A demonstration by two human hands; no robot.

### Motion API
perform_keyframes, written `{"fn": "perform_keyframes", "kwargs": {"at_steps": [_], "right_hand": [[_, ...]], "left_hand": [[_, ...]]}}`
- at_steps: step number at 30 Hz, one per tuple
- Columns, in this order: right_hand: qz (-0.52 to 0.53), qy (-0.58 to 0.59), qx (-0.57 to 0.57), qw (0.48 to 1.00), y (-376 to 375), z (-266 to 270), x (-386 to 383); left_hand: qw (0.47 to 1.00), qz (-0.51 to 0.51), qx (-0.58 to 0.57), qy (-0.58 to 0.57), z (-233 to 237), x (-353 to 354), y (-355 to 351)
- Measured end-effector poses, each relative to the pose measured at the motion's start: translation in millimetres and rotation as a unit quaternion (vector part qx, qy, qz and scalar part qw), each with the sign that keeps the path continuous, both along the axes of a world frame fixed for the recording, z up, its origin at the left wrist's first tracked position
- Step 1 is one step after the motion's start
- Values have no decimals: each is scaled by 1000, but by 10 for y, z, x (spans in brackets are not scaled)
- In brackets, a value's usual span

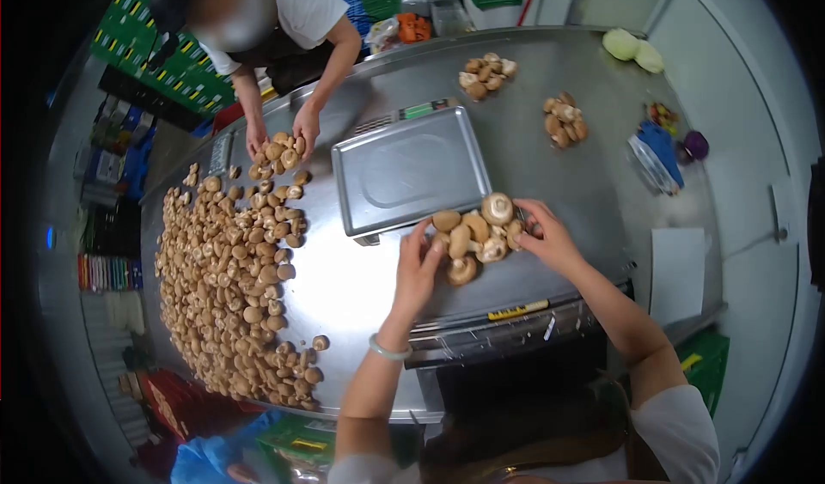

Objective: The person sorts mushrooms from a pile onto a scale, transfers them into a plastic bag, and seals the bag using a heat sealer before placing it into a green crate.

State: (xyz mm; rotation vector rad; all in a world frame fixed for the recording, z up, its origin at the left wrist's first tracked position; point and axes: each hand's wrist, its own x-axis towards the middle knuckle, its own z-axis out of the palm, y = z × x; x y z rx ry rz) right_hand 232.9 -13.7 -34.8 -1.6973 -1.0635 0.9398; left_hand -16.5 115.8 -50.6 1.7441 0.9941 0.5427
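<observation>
Between my two hands is a small cluster of brown shiitake mushrooms (471, 237), some caps up and some with pale undersides showing, just in front of the scale's tray. My left hand (417, 269), with a pale bangle on its wrist, curves round the cluster's left side. From the right, my right hand (548, 237) presses its fingers and thumb against the outer mushrooms. The steel weighing tray (412, 175) lies directly beyond, with bare metal showing. A large heap of mushrooms (228, 286) covers the left part of the steel table (567, 175).
Across the table a person (301, 20) gathers mushrooms (279, 153) with both hands. Two small mushroom piles (487, 75) (565, 121) sit at the back right. Cabbages (632, 50), a purple vegetable (695, 146) and a white board (676, 273) are farther right. A yellow marker (517, 310) lies near the front edge.
</observation>
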Motion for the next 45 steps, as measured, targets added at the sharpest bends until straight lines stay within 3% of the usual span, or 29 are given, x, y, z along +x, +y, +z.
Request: {"fn": "perform_keyframes", "kwargs": {"at_steps": [4, 6, 7, 8, 10, 11, 14, 18, 30, 39, 42, 45], "right_hand": [[-27, 27, -20, 999, -786, 22, 49], [-70, 5, 35, 997, -988, 31, 26], [-91, -3, 62, 994, -1096, 43, -27], [-116, -66, 42, 990, -1205, 61, -75], [-160, -193, 4, 968, -1331, 126, -123], [-160, -261, 68, 949, -1337, 182, -200], [-143, -388, 8, 910, -1256, 5, -341], [-185, -377, -41, 907, -1166, -126, -325], [-258, -376, -1, 890, -1208, -44, -386], [-221, -388, -22, 894, -1134, -120, -278], [-133, -374, -87, 914, -1331, 215, -198], [-53, -337, -109, 934, -1821, 477, 103]], "left_hand": [[1000, -12, -18, -6, 71, 130, -731], [999, -13, -37, -6, 86, 157, -839], [1000, -12, 17, 13, 121, 176, -854], [997, 12, 48, 56, 156, 189, -897], [980, -5, 200, -9, 226, 286, -901], [981, -34, 193, -4, 248, 339, -913], [970, -86, 223, 35, 124, 445, -1004], [957, -66, 274, 64, 112, 529, -1124], [953, -54, 295, 49, 38, 559, -1177], [954, -51, 293, 51, 69, 559, -1192], [970, -76, 233, 0, 105, 496, -1130], [969, -32, 246, -13, 477, 146, -1237]]}}
